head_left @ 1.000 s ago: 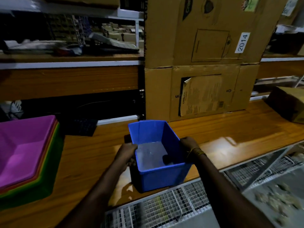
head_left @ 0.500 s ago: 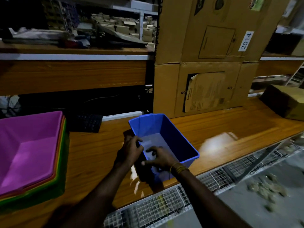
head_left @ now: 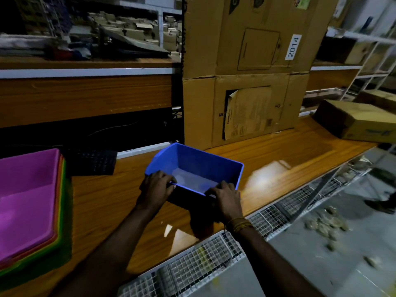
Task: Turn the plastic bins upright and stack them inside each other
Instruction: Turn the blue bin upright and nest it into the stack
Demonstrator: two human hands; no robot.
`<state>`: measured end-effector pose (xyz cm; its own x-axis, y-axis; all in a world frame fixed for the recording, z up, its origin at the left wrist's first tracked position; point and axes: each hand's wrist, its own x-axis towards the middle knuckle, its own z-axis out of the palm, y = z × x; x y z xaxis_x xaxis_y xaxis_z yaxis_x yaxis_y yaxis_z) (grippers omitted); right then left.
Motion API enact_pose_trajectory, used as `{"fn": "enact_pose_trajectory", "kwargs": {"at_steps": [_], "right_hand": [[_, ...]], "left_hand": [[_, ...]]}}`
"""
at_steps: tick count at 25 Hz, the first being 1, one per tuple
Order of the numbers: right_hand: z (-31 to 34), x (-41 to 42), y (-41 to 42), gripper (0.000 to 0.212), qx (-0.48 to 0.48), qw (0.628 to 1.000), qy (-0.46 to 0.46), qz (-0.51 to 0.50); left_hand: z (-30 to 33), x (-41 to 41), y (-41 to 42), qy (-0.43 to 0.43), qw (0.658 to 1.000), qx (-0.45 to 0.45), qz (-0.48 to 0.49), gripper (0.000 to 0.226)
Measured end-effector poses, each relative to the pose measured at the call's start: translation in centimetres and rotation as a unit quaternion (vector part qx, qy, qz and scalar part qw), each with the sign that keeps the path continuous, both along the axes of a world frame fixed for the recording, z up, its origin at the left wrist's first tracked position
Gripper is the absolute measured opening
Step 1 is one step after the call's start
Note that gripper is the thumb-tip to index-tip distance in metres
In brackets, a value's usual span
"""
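Standing upright on the wooden table [head_left: 278, 155], mouth up: blue bin [head_left: 205, 166], sitting near the table's front edge, well apart from the stack of bins [head_left: 27, 202] at the far left. Gripping the blue bin's near rim at its left corner: left hand [head_left: 157, 186], fingers curled over the edge. Gripping the same rim at its right corner: right hand [head_left: 225, 199], fingers hooked over the top, gold bangles [head_left: 237, 224] circling the wrist. Nesting together in the stack: a pink bin on top, with red, yellow and green rims showing beneath. Lying just behind the stack: a dark keyboard [head_left: 94, 161]. Rising behind the blue bin: tall cardboard boxes [head_left: 252, 71], one bearing a 2014 label [head_left: 293, 47].
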<state>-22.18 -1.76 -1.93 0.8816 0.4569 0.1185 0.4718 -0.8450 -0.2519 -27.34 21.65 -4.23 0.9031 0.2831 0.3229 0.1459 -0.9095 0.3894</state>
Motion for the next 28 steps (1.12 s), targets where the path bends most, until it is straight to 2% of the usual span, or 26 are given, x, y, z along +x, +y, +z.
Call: {"fn": "enact_pose_trajectory", "kwargs": {"at_steps": [3, 6, 9, 11, 14, 18, 20, 22, 28], "right_hand": [[-0.5, 0.1, -1.5, 0.021, 0.019, 0.996, -0.071, -0.055], [-1.1, 0.3, -1.6, 0.023, 0.090, 0.993, -0.008, -0.073], [-1.7, 0.4, -1.4, 0.025, 0.177, 0.980, 0.016, -0.090], [-2.1, 0.4, -1.5, 0.032, 0.224, 0.967, 0.062, -0.107], [-2.2, 0.8, -1.4, 0.044, 0.285, 0.941, 0.124, -0.137], [-1.8, 1.9, -1.2, 0.050, 0.326, 0.921, 0.154, -0.148], [-1.7, 3.1, -1.8, 0.064, 0.338, 0.913, 0.166, -0.155], [-1.6, 4.3, -2.4, 0.068, 0.321, 0.921, 0.168, -0.145], [-1.8, 7.0, -3.2, 0.046, 0.291, 0.938, 0.148, -0.112]], "left_hand": [[0.0, -0.3, -2.9, -0.025, 0.999, 0.030, 0.033, 0.015], [-0.3, -0.9, -5.4, -0.031, 0.998, 0.012, 0.053, 0.012], [-0.6, -1.0, -7.7, -0.042, 0.998, -0.011, 0.040, 0.006], [-0.9, -0.9, -9.2, -0.044, 0.998, -0.035, 0.024, 0.006], [-0.9, -0.5, -11.5, -0.058, 0.995, -0.082, 0.001, 0.014], [-0.3, 0.5, -11.9, -0.067, 0.996, -0.057, 0.028, 0.024], [-0.4, 1.0, -10.8, -0.022, 0.996, -0.015, 0.082, 0.032], [-0.4, 1.2, -10.0, 0.045, 0.988, 0.012, 0.147, 0.045], [0.0, 1.9, -9.4, 0.160, 0.958, 0.013, 0.236, 0.070]]}}
